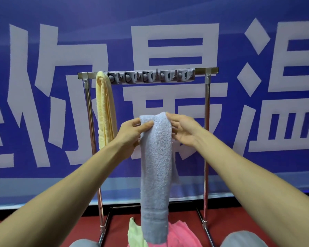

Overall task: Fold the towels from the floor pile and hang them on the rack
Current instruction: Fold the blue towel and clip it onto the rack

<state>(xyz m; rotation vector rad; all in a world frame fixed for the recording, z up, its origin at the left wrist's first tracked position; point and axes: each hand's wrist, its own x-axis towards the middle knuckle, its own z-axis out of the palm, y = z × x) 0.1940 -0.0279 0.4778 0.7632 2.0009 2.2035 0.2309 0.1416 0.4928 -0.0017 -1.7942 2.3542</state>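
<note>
A pale blue towel, folded into a long strip, hangs down in front of me. My left hand pinches its upper left edge between thumb and fingers. My right hand holds its upper right side, fingers curled behind the cloth. The metal rack stands just beyond, with a grey clip bar along its top rail. A yellow towel hangs at the rack's left end. On the floor below lie a pink towel and a light green towel.
A blue banner with large white characters covers the wall behind the rack. The floor is dark red. My knees in grey trousers show at the bottom edge. The rail right of the yellow towel is bare.
</note>
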